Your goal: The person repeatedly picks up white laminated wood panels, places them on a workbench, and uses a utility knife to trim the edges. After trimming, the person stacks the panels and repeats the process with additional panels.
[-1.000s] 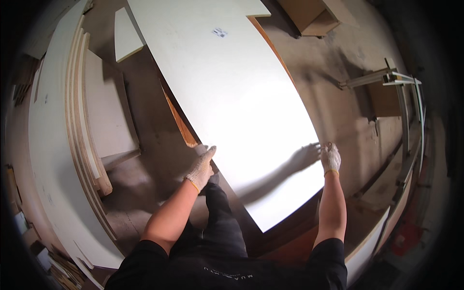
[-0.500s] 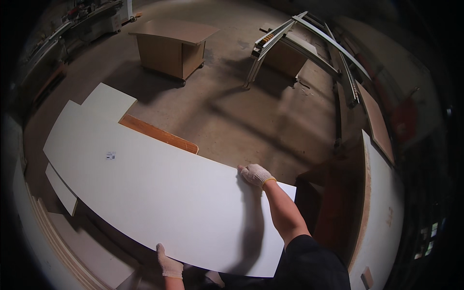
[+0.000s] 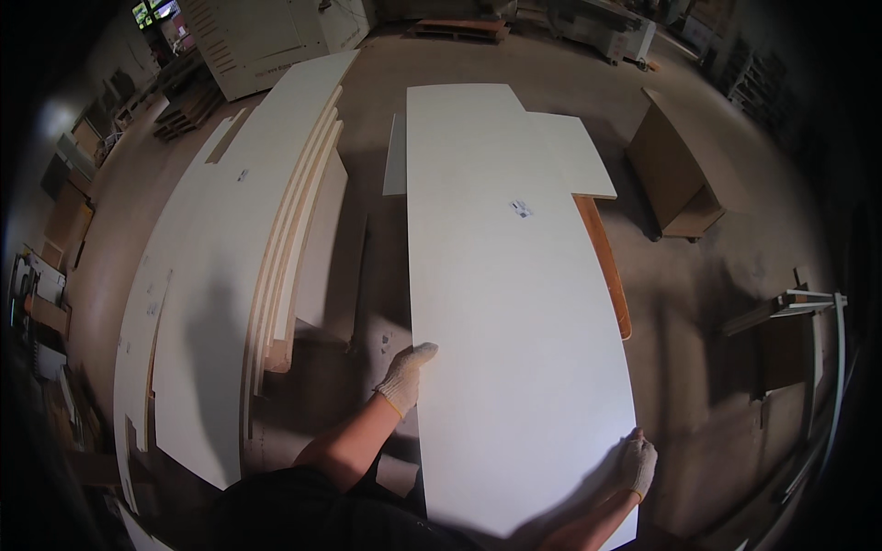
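Observation:
A long white board (image 3: 524, 303) stretches away in front of me, with a small printed label (image 3: 521, 209) on its upper face. My left hand (image 3: 404, 378), in a pale knit glove, is closed on the board's left edge, its thumb over the top. On the right edge, nearer to me, my right hand (image 3: 637, 464) is gloved too and closed around the rim; its fingers are partly hidden. Under the board's far right side, another white piece (image 3: 583, 151) sticks out, and an orange-brown wooden edge (image 3: 604, 266) shows below it.
To my left lies a stack of long white boards (image 3: 216, 275) with pale layered edges. A brown cabinet on casters (image 3: 675, 170) stands at the far right, and a metal frame (image 3: 808, 301) nearer on that side. A large pale machine (image 3: 276, 41) is at the back left.
My view has swung to the left, so the board now points ahead and the left stack shows fully. Both hands still hold the board's opposite edges.

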Demonstrator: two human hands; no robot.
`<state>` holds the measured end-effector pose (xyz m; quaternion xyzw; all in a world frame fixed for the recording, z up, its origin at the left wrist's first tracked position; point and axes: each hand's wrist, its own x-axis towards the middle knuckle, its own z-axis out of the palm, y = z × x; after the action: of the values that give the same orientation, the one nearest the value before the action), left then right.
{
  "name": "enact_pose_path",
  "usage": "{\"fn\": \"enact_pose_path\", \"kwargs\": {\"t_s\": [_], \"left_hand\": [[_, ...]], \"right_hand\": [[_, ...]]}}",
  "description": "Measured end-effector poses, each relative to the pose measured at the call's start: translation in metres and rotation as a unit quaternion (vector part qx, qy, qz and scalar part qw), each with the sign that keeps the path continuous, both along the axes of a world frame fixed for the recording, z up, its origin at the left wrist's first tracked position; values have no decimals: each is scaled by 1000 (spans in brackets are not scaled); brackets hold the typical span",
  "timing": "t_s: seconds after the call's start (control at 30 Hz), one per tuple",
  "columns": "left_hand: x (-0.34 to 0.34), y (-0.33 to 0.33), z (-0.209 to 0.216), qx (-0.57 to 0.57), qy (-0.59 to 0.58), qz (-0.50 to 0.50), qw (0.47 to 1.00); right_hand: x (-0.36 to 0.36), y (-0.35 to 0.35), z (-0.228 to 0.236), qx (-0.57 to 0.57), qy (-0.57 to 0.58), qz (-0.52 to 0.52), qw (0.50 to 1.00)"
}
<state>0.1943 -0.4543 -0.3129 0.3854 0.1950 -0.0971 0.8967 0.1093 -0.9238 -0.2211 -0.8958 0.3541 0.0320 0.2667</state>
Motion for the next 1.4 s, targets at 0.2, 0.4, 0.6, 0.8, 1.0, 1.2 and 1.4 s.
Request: {"fn": "enact_pose_path", "kwargs": {"t_s": [0.2,0.4,0.6,0.8,1.0,1.2,1.4], "left_hand": [[16,43,50,17,-2,4,1000],[7,102,67,21,-55,39,998],[-3,152,90,17,-61,63,996],[-16,190,87,120,4,125,985],[20,259,61,90,16,146,985],[13,235,57,68,43,128,989],[-194,97,8,-6,69,11,998]], "right_hand": [[38,29,5,-10,-34,20,999],[94,79,36,-14,-3,57,998],[149,161,64,3,81,119,990],[184,215,69,-8,69,184,980],[240,266,67,-11,91,263,960],[303,311,35,25,88,262,961],[319,360,8,-65,108,376,918]]}}
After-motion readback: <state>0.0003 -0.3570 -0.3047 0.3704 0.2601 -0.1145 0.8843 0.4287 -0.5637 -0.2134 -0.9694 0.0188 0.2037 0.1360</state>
